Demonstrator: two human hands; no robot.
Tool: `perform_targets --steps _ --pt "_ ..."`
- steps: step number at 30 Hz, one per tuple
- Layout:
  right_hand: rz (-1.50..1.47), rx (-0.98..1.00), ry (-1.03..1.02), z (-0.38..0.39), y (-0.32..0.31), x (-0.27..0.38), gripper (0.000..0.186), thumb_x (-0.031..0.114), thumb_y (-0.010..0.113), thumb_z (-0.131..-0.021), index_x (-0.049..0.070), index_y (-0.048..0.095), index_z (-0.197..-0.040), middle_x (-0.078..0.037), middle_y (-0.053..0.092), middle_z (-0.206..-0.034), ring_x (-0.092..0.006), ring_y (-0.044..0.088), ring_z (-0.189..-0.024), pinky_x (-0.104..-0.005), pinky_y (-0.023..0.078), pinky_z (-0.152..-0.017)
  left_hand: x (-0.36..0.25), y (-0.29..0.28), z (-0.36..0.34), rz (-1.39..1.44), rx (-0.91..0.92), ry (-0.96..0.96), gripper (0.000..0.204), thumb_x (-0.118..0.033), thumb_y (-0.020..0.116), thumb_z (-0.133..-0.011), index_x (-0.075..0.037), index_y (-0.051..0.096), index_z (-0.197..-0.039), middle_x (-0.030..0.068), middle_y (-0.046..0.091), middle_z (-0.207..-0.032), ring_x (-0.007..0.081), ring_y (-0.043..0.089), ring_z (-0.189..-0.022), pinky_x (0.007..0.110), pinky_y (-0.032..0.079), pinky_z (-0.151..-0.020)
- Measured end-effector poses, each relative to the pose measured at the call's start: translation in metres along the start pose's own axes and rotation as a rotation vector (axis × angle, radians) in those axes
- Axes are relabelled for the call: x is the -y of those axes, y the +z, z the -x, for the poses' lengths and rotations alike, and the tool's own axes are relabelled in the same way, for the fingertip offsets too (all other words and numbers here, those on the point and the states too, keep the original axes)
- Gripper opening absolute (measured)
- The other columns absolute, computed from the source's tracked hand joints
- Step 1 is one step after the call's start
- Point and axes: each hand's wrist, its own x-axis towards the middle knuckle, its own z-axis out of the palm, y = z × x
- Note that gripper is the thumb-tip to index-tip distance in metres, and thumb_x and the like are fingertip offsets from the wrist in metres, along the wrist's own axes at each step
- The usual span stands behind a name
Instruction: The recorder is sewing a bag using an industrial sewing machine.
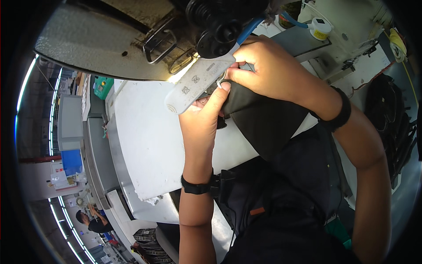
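Observation:
Beneath a sewing machine head (118,39) with a pale bar (195,83), my left hand (201,123) pinches dark olive fabric (272,123) at its upper corner, thumb pointing up and fingers partly hidden by the bar. My right hand (268,72) is closed just to the right, thumb and index fingertips beside a small white curved piece (222,80) by the left thumb; what exactly they grip is too small to make out. The fabric hangs down toward my body over the front edge of the white worktable (149,141).
A green object (103,88) and blue bin (70,162) are at left. A person (96,223) works farther back at lower left. A small white device (320,28) sits at upper right. A pile of dark material (387,123) lies beyond my right arm.

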Motion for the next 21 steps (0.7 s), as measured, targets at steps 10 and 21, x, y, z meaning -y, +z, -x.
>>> perform_targets --steps 10,21 --pt "0.010 -0.042 0.021 0.000 0.003 0.003 0.011 0.016 0.071 -0.086 0.007 0.076 -0.088 -0.009 0.072 -0.076 -0.0269 0.069 -0.073 -0.0398 0.053 -0.072 0.007 0.006 0.002 0.029 0.000 0.088 0.044 -0.009 0.084 -0.093 0.001 0.057 -0.126 0.0030 0.069 -0.094 0.0060 0.062 -0.076 0.021 0.045 -0.061" --pt "0.046 -0.022 0.059 -0.001 0.000 0.005 0.011 0.014 0.070 -0.086 0.006 0.077 -0.088 -0.010 0.073 -0.076 -0.0269 0.070 -0.073 -0.0392 0.053 -0.070 0.012 0.003 0.000 0.043 0.009 0.130 0.046 -0.007 0.084 -0.093 0.000 0.053 -0.127 0.0046 0.068 -0.101 0.0063 0.063 -0.082 0.021 0.046 -0.060"
